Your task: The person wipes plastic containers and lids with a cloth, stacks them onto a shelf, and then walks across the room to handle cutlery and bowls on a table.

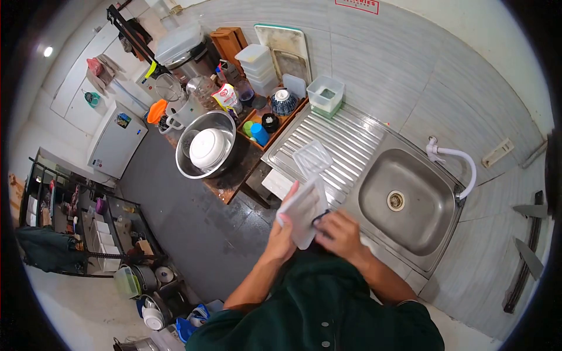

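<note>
A clear rectangular plastic container point(303, 213) is held tilted in front of my chest. My left hand point(284, 233) grips its left side, fingers and thumb on the rim. Against its right edge, my right hand point(341, 233) has its fingers curled round a small dark item point(321, 217), too blurred to name. Just beyond the container, a clear plastic lid or tray point(312, 158) lies on the ribbed steel drainboard point(355, 130).
To the right is a steel sink point(404, 205) with a white tap hose point(465, 161). A greenish container point(326, 96) stands at the drainboard's back. On the left table are a steel basin point(182, 153) and a wooden tray point(288, 125) with cups. Knives point(528, 257) hang at far right.
</note>
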Motion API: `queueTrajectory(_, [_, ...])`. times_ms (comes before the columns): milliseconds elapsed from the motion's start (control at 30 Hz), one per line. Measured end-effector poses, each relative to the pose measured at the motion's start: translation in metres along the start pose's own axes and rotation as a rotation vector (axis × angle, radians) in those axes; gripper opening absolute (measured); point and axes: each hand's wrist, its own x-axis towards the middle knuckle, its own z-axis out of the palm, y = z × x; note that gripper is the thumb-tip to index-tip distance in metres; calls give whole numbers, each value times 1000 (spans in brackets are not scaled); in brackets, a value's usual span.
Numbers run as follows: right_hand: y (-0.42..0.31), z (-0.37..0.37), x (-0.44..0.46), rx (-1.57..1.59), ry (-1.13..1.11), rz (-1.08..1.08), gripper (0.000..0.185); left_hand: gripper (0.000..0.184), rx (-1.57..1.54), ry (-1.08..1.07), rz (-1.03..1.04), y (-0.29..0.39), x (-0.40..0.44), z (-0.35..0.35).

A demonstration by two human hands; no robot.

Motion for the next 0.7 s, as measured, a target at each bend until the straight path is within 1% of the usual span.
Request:
queueTrajectory(33, [9,1,-3,3,51,149,18,99,-44,32,-3,4,-2,-2])
queueTrajectory(133, [28,-13,-7,12,229,479,17,98,-118,84,-14,16,0,-10])
queueTrajectory(167, [25,-18,0,12,228,479,17,97,-140,92,-24,17,0,-11])
queueTrajectory(233, [20,-27,14,-33,434,446,17,97,-166,99,-44,15,-1,-9])
queueTrajectory(300, [15,-28,27,-58,444,365,18,99,12,57,-91,7,1,-6])
queueTrajectory(333, [11,-26,34,-80,435,314,17,97,121,-24,-116,-11,1,-16])
queueTrajectory(367, [11,-19,36,-60,384,313,16,95,230,-103,-140,-27,0,-26])
queueTrajectory(400, [3,-11,39,-8,396,324,16,87,295,-166,-69,-25,1,-10])
queueTrajectory(433, [-8,0,40,47,409,334,16,87,294,-168,-67,-28,2,-6])
queueTrajectory(467, [-19,8,34,199,365,389,15,83,262,-110,-53,-31,4,-4])
queueTrajectory(533, [-30,19,23,244,183,221,18,75,199,-17,-33,-27,7,-7])
queueTrajectory(567, [-31,19,20,312,79,198,18,76,157,13,-32,-17,8,-8])
queueTrajectory(600, [-27,18,17,312,75,201,18,77,114,44,-33,-8,8,-10])
queueTrajectory(667, [-14,13,11,285,-200,128,17,74,139,58,-30,-10,8,-25])
queueTrajectory(700, [-10,8,10,271,-256,174,16,76,136,79,-1,-9,7,-29])
